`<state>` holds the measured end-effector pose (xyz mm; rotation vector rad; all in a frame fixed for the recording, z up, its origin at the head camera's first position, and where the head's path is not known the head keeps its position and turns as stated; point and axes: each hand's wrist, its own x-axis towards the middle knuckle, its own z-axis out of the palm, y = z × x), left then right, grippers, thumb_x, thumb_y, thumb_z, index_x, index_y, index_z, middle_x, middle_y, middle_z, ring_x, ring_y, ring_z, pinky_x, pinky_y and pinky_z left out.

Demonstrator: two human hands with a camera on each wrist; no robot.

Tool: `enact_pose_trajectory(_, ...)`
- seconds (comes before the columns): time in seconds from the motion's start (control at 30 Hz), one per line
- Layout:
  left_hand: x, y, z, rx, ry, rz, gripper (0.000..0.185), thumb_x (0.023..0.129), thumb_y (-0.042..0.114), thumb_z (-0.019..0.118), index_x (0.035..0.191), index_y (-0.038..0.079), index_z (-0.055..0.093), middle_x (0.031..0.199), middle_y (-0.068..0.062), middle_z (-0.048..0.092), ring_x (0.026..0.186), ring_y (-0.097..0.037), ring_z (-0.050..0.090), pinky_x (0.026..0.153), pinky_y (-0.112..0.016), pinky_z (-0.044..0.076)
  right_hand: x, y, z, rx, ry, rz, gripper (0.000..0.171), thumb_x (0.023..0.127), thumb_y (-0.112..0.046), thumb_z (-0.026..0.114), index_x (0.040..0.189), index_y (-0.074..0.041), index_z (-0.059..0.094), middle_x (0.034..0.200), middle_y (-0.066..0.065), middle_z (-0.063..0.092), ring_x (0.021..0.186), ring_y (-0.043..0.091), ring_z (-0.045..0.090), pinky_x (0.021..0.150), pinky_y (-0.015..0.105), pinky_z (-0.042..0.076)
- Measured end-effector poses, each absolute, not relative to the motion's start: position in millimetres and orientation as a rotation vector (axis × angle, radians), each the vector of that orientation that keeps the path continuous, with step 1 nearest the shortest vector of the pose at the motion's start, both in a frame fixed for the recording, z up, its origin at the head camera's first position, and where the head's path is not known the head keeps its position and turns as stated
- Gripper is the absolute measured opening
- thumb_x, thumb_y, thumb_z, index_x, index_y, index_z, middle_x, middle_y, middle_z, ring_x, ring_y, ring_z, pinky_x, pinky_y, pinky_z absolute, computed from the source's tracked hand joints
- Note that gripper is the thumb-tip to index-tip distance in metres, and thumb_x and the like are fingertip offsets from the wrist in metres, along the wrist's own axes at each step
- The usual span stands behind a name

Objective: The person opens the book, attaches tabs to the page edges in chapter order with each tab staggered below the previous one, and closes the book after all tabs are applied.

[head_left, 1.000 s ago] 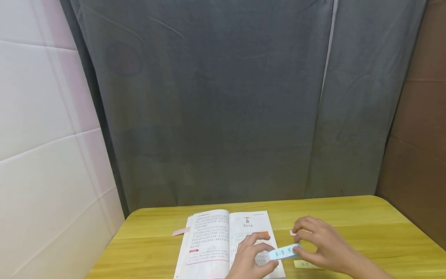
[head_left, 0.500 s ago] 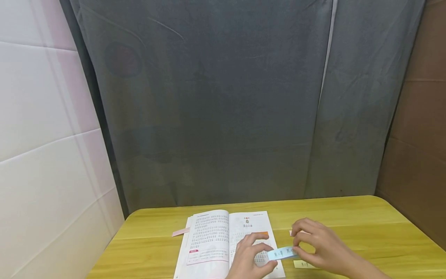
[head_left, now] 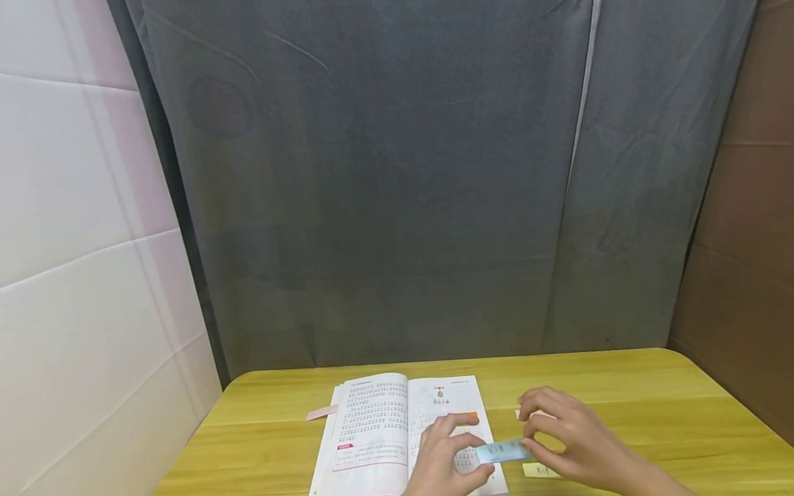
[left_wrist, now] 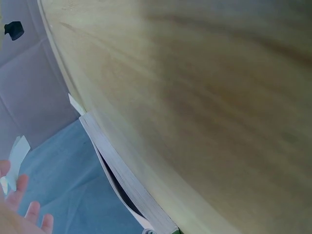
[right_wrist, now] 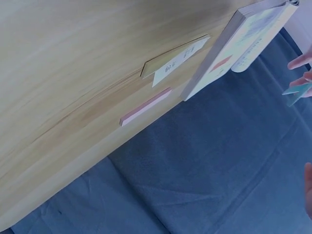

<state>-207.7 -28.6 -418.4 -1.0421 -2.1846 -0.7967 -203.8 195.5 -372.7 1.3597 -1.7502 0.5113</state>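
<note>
A light blue paper strip (head_left: 501,452) with handwritten characters is stretched between the two hands, over the right page of an open book (head_left: 372,420) and the table beside it. My left hand (head_left: 445,456) holds its left end between thumb and fingers. At the other end, thumb and index finger of my right hand (head_left: 573,441) pinch it. The right wrist view catches the blue strip (right_wrist: 297,91) at the edge, as two layers spread apart. A yellow strip (head_left: 540,470) lies below the right hand, and a pink strip (head_left: 521,415) is mostly hidden behind its fingers.
A pink tab (head_left: 321,412) juts from the book's left side. In the right wrist view, the yellow pad (right_wrist: 165,61) carries a lifted written sheet near the pink pad (right_wrist: 145,106). A dark curtain (head_left: 397,207) hangs behind the wooden table (head_left: 273,393).
My right thumb and index finger have come together on the strip's end. The strip has tilted slightly, and its writing looks fainter. The left hand has barely moved.
</note>
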Motion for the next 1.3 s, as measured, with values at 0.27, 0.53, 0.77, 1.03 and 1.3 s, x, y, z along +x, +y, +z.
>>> enact_pose_trajectory(0.27,-208.6,-25.6,-419.0,-1.041,-2.18,-0.765,0.015,0.069,0.031,0.07,0.073,0.018,0.064,0.106,0.007,0.054,0.097,-0.01,0.048,0.075,-0.034,0.038,-203.0,201.0,-368.8,1.334,-1.72,0.491,0.004,0.08,-0.015,0.063,0.078,-0.014,0.059,0.094,-0.001,0.054,0.09,0.02,0.051,0.079,0.024,0.041)
enact_pose_trajectory(0.53,-209.3,-13.8,-417.4,-1.024,-2.219,-0.726,0.014,0.071,0.033,0.069,0.077,0.021,0.066,0.103,0.005,0.054,0.096,-0.01,0.048,0.076,-0.037,0.038,-201.1,211.3,-362.8,1.261,-1.733,0.485,0.01,0.084,-0.02,0.058,0.074,-0.017,0.057,0.092,-0.003,0.054,0.089,0.019,0.051,0.081,0.023,0.04)
enact_pose_trajectory(0.77,-212.8,0.9,-411.9,-0.995,-2.355,-0.726,0.017,0.074,0.034,0.066,0.085,0.022,0.068,0.108,0.006,0.052,0.099,-0.012,0.045,0.08,-0.042,0.034,-200.4,224.1,-356.9,1.188,-1.731,0.488,0.018,0.087,-0.025,0.053,0.072,-0.017,0.057,0.09,-0.002,0.055,0.088,0.019,0.052,0.083,0.02,0.038)
enact_pose_trajectory(1.03,-221.2,20.9,-412.6,-0.965,-2.393,-0.629,0.021,0.074,0.038,0.066,0.086,0.023,0.069,0.107,0.006,0.052,0.097,-0.013,0.045,0.078,-0.039,0.034,-199.0,237.6,-357.8,1.159,-1.753,0.485,0.017,0.087,-0.026,0.053,0.073,-0.018,0.058,0.091,-0.001,0.055,0.091,0.018,0.051,0.084,0.019,0.036)
enact_pose_trajectory(1.3,-229.6,34.2,-418.5,-0.935,-2.465,-0.552,0.024,0.074,0.04,0.064,0.09,0.024,0.069,0.108,0.005,0.053,0.095,-0.013,0.046,0.077,-0.042,0.036,-195.6,249.1,-355.7,1.127,-1.752,0.488,0.018,0.087,-0.027,0.053,0.073,-0.017,0.058,0.09,0.0,0.055,0.09,0.019,0.051,0.085,0.017,0.034)
